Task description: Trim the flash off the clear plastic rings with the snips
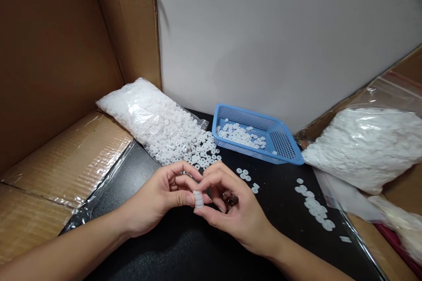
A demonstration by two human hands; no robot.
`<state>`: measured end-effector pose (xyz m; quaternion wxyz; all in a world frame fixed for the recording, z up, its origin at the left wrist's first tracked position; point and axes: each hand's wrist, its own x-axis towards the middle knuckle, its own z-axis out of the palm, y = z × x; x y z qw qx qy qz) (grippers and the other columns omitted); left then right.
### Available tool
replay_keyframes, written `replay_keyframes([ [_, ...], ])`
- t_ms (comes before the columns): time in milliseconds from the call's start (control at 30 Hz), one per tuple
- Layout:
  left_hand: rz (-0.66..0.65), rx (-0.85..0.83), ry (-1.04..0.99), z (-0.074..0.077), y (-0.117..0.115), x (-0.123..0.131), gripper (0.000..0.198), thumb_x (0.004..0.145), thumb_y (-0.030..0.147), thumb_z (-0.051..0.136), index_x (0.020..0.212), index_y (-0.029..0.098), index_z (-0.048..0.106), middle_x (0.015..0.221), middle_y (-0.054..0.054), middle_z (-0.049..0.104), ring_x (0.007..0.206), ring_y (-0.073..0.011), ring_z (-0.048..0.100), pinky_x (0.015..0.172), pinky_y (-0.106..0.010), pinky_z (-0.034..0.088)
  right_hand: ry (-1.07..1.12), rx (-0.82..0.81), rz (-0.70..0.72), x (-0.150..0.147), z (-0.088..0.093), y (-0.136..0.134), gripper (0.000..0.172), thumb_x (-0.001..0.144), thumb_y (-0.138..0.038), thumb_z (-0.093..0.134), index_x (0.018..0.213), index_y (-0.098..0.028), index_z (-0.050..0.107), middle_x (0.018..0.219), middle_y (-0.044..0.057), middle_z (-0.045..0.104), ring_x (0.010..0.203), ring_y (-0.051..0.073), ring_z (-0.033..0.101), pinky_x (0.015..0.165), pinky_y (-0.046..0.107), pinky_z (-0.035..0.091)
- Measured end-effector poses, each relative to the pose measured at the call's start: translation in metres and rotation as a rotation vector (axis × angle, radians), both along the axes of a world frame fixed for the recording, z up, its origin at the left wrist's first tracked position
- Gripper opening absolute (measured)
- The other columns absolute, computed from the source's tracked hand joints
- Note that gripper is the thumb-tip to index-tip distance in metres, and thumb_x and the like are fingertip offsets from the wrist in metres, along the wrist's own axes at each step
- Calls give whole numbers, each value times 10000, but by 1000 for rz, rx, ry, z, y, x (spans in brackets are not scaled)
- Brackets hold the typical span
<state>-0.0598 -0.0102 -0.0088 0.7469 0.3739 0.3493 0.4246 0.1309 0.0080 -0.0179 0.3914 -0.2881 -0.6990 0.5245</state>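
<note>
A short stack of white plastic discs [198,199] is pinched between my two hands above the black table. My left hand [165,186] grips its left side with thumb and fingers. From the right, my right hand [235,204] closes on the stack at its top and bottom with fingertips and thumb. Something small and dark brown [230,197] sits in the curl of my right fingers; its kind does not show. Just beyond my hands, loose white plastic rings [206,149] spill from a clear bag of rings [148,114].
A blue mesh basket [286,138] behind my hands holds scattered white pieces. Small groups of discs [314,206] lie on the black table [273,228] to the right. Another full clear bag [365,145] rests at the right on cardboard. Cardboard [66,153] borders the left side.
</note>
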Motion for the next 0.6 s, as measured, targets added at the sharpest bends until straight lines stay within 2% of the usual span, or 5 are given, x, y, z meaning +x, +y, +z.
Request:
replay_keyframes([
  [100, -12, 27, 1, 1, 0, -1, 177, 779, 115, 826, 899, 171, 708, 744, 8, 783, 762, -132, 727, 769, -243, 540, -8, 24, -5, 1, -1, -1, 170, 792, -208, 777, 918, -245, 669, 926, -4, 547, 542, 63, 368, 446, 220, 324],
  [300, -34, 34, -4, 1, -2, -2, 178, 788, 154, 828, 926, 180, 719, 791, -6, 801, 833, -157, 745, 796, -263, 549, 13, 65, -21, 1, 1, -2, 190, 788, -194, 790, 933, -266, 690, 916, -6, 539, 569, 76, 403, 453, 214, 352],
  [600, -57, 22, -42, 2, -2, -2, 173, 795, 119, 812, 930, 172, 718, 809, -30, 814, 744, -134, 733, 731, -232, 533, 11, 78, -21, 3, 3, -5, 216, 782, -178, 800, 944, -273, 693, 922, -6, 531, 602, 83, 443, 477, 204, 404],
])
